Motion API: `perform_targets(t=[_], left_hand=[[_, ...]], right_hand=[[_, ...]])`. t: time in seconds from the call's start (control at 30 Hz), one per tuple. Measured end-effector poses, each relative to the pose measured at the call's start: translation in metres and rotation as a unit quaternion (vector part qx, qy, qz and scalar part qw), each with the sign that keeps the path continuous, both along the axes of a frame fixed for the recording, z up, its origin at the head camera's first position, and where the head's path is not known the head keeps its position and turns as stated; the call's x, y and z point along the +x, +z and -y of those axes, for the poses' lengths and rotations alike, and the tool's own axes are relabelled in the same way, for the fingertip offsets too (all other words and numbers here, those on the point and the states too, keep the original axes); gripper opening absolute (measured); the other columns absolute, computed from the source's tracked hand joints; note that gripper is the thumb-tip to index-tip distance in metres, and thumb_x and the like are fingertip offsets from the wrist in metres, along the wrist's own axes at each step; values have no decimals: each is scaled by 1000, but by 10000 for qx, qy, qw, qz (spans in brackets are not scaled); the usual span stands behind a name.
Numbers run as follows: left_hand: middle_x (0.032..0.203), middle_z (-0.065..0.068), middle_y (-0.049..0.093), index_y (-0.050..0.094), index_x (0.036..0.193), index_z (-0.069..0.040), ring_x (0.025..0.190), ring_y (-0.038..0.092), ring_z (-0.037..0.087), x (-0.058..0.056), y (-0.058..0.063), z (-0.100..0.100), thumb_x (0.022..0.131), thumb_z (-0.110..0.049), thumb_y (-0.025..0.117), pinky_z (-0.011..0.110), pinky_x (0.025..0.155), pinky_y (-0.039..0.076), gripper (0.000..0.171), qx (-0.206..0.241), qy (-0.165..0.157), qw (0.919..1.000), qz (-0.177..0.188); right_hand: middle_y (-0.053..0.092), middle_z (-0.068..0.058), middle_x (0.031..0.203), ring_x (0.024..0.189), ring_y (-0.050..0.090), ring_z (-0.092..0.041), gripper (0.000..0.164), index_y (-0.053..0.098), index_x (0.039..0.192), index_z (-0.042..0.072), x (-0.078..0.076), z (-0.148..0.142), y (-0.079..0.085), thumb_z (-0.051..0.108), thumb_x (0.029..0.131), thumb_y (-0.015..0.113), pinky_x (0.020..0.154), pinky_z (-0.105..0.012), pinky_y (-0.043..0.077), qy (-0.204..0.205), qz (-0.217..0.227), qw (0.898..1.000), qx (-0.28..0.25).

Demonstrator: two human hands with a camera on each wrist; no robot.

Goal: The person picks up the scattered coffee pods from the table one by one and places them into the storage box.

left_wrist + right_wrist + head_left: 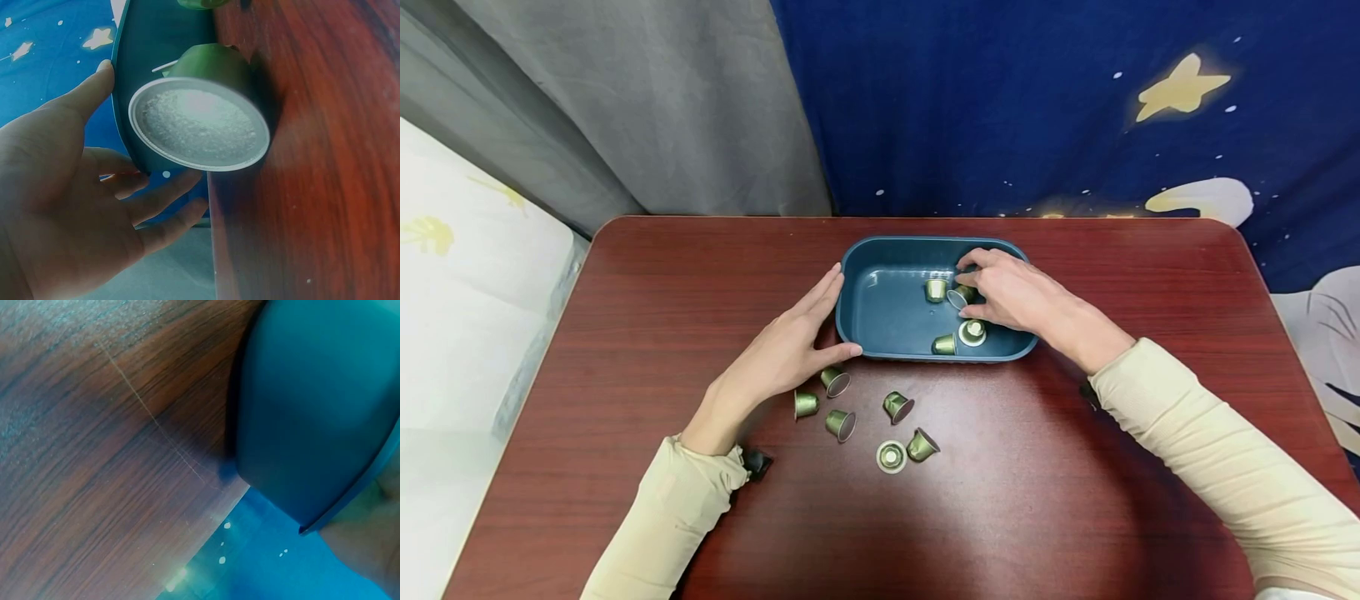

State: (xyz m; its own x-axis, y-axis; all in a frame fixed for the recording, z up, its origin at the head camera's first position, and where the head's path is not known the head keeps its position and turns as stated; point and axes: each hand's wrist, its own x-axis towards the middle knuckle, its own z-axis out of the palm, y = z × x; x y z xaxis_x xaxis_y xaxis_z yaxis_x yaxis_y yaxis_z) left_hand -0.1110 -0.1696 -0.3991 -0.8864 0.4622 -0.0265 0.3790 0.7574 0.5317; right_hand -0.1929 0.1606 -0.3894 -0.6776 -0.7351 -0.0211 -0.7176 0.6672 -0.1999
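A dark blue plastic bin (883, 312) stands near the table's far edge. My left hand (778, 350) rests against its left end, fingers straight along the outside and thumb at the front rim. Over the right end reaches my right hand (1018, 296), its thumb and fingers pinching a green coffee capsule (959, 297) inside the bin. Around it in the bin lie a capsule (936, 290), a capsule standing on its rim (973, 332) and one by the front wall (944, 345). The right wrist view shows the bin's outer wall (306, 419), with most of the hand hidden.
Several green capsules lie on the table in front of the bin, including one on its side (841, 425) and one on its rim (891, 457). A capsule (200, 125) sits close to my left hand. Curtains (1000, 108) hang behind the table (1075, 500).
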Motion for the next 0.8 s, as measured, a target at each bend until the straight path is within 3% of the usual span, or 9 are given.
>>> perform_targets(t=[0.47,0.8], left_hand=[[166,-9,2,10,161,-17,148,21,14,-1,0,0,91,-61,60,43,114,32,96,9,-1,10000,-40],[166,-10,2,9,161,-18,148,21,13,0,-2,0,91,-57,62,43,114,32,96,41,7,10000,-42]], right_hand=[[58,-18,129,118,55,-35,52,68,123,-3,0,0,1,32,86,79,104,-45,42,-50,21,10000,22],[59,-17,127,116,56,-34,51,68,123,-3,3,-4,0,31,85,79,101,-45,44,45,-132,9996,-262]])
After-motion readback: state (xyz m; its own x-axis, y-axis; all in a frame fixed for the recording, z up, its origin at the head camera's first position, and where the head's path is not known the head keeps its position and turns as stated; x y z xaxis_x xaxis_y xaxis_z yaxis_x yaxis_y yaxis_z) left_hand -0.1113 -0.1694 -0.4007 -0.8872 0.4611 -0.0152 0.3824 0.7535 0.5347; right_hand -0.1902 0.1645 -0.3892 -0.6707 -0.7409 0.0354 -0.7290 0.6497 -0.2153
